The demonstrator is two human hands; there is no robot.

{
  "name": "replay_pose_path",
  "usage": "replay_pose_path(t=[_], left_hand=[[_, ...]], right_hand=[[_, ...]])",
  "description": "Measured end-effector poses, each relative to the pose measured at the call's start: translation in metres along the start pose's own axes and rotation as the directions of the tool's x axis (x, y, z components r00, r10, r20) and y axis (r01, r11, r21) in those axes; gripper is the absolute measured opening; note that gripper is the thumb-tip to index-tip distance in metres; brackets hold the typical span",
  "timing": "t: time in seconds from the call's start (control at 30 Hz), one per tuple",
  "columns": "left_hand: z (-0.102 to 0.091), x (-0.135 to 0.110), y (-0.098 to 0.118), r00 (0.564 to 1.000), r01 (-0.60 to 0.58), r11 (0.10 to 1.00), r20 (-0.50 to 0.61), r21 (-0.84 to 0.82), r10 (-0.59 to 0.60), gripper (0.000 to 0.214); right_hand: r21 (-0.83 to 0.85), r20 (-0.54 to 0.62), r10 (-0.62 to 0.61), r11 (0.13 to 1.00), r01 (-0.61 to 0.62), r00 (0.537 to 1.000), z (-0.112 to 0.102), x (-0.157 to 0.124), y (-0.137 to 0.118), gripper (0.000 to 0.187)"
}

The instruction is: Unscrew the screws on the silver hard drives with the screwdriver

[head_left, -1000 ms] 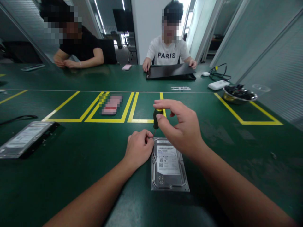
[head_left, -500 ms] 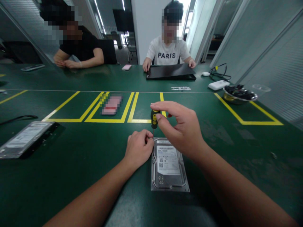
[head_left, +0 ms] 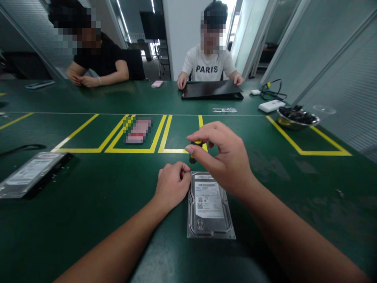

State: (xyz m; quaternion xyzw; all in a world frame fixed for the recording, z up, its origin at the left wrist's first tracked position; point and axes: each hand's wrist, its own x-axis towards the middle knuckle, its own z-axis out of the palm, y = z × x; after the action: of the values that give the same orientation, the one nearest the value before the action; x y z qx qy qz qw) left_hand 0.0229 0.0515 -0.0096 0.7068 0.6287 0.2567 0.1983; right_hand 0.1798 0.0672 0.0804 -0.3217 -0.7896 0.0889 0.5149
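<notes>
A silver hard drive (head_left: 210,204) with a white label lies flat on the green table in front of me. My left hand (head_left: 173,182) rests at its far left corner, thumb and fingers pinched together there; whether a small part sits between them is hidden. Above that same corner my right hand (head_left: 222,155) grips a short black and yellow screwdriver (head_left: 193,158) between thumb and fingers. The screwdriver stands roughly upright, its shaft pointing down at the corner. Its tip is too small to make out.
Another hard drive (head_left: 33,173) lies at the left. A pink phone-like object (head_left: 139,131) sits inside yellow tape. At the right stand a metal bowl (head_left: 298,121) of dark parts and a white box (head_left: 271,105). Across the table, a person holds a black panel (head_left: 212,89); another person leans on the table.
My right thumb and fingers have shifted round the screwdriver handle, with the thumb further left and now covering more of it. My left hand and the hard drive have stayed in place.
</notes>
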Motion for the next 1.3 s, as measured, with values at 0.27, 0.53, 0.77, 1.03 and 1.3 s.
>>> replay_pose_path(t=[0.27,0.53,0.77,1.03,1.3], left_hand=[[0.0009,0.0001,-0.0005,1.000,0.003,0.999,0.002,0.035,-0.003,0.009],[0.0008,-0.0011,-0.0005,1.000,0.000,1.000,0.000,0.001,0.000,0.007],[0.0002,-0.0002,-0.0006,1.000,0.001,1.000,0.007,0.011,-0.001,0.008],[-0.0005,-0.0005,0.0009,1.000,0.003,1.000,0.008,0.020,-0.003,0.009],[-0.0010,-0.0001,0.0010,1.000,0.007,0.999,0.014,0.031,-0.007,0.008]], right_hand=[[0.007,0.017,0.003,1.000,-0.003,1.000,0.0007,0.0001,-0.0011,0.011],[0.025,-0.026,-0.001,1.000,0.002,1.000,0.0013,-0.0006,0.0001,0.009],[0.041,-0.002,0.010,0.999,-0.010,1.000,0.0011,-0.0005,-0.0006,0.011],[0.066,0.005,0.024,0.998,-0.024,1.000,0.0016,-0.0007,-0.0013,0.012],[0.048,-0.027,0.040,0.998,-0.038,0.999,0.0016,-0.0006,-0.0008,0.011]])
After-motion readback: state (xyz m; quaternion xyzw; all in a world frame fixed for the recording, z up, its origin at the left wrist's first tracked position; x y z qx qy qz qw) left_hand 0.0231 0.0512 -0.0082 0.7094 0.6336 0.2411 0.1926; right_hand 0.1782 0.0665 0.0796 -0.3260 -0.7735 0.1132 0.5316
